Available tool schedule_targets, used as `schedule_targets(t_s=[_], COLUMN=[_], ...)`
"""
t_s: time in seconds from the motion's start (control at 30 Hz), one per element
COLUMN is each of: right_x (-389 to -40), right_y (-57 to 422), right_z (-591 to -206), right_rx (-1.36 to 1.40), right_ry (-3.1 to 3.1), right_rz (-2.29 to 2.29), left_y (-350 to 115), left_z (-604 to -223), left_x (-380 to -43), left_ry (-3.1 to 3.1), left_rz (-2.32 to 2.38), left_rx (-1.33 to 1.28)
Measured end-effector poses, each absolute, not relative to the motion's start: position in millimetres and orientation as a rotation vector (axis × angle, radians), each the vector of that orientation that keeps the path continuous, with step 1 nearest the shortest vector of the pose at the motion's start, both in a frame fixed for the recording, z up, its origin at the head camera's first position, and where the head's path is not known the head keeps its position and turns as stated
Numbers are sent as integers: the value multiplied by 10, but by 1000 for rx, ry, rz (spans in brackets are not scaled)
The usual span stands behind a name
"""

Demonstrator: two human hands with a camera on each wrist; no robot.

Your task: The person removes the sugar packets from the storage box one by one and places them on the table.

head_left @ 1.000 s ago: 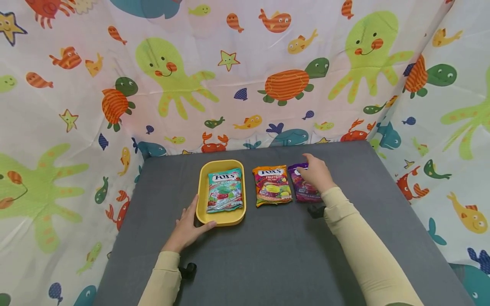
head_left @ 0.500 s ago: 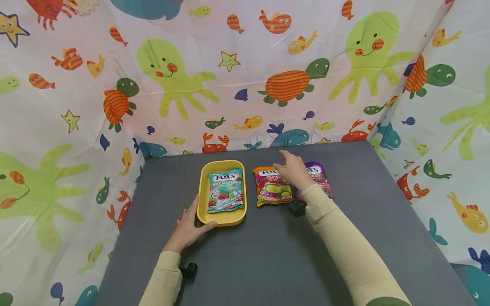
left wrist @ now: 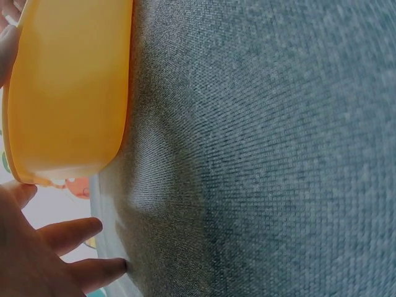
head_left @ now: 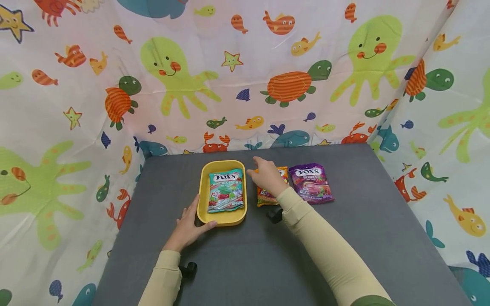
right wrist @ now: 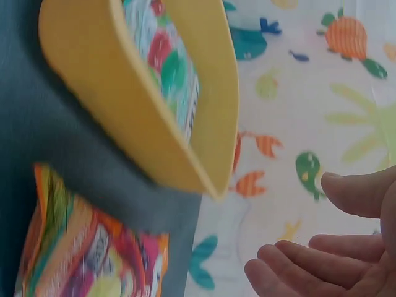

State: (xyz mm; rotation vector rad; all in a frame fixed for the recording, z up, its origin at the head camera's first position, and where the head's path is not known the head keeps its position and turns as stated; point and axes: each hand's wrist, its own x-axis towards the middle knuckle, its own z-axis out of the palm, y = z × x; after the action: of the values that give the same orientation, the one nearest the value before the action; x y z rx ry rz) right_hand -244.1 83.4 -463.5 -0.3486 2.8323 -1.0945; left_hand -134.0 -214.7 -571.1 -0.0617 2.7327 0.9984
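In the head view a yellow tray [head_left: 223, 219] holds a teal FOX'S Mint Blossom candy bag [head_left: 226, 191]. My left hand [head_left: 187, 229] touches the tray's near left corner, thumb on the front and a finger on the left side; the left wrist view has its other fingers [left wrist: 93, 272] spread apart from the wall. My right hand [head_left: 269, 176] hovers over an orange FOX'S candy bag [head_left: 266, 199], partly covering it, with nothing between thumb and fingers. A purple FOX'S Berries bag [head_left: 311, 185] lies to the right.
Everything lies on a dark grey table [head_left: 237, 267]. A white curtain [head_left: 249, 85] printed with sea animals surrounds its back and sides. Each wrist bears a small black device, one at the left wrist [head_left: 188, 270] and one at the right wrist [head_left: 274, 216].
My right hand has moved left from over the purple bag, across the orange bag, toward the tray, leaving the purple bag uncovered. My left hand and the tray have kept their places.
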Motion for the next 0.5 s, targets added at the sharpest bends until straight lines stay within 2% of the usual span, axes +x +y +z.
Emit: schedule_targets(t_s=[0.27, 0.5], right_x=[-2371, -2305], right_y=[287, 6], right_z=[-4709, -4837], right_rx=[-514, -533], right_ry=[2784, 2769], right_rz=[-969, -876], left_y=[-2192, -2164], left_z=[-5727, -5743], left_x=[-1336, -1340], left_ry=[2749, 2746], left_rz=[1027, 1024], left_rx=[-62, -48])
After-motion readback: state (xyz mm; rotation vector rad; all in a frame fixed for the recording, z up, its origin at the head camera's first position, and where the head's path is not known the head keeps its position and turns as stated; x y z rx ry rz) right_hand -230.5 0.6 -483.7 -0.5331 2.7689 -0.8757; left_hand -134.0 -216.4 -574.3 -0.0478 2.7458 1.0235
